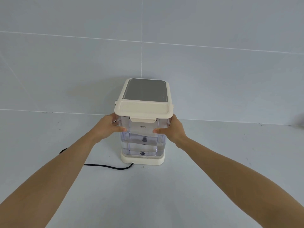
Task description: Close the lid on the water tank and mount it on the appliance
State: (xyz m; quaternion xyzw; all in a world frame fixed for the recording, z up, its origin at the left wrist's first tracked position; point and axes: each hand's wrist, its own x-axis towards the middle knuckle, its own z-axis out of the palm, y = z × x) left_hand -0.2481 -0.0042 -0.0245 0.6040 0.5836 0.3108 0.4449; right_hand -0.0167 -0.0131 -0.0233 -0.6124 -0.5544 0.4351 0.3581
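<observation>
A clear water tank [142, 143], partly filled with water, stands upright on the cream base [142, 160] of the appliance [145, 89]. Its cream lid [143, 108] lies flat on top, with the front latch [143, 119] down. My left hand [107, 127] grips the tank's left side near the top. On the opposite side my right hand [172, 129] holds it at the same height. Both thumbs press on the tank's front face. The appliance's grey top panel shows behind the lid.
A black power cord [108, 167] runs from the base's front left corner across the grey counter [148, 195] to the left. A grey tiled wall [148, 46] rises right behind the appliance.
</observation>
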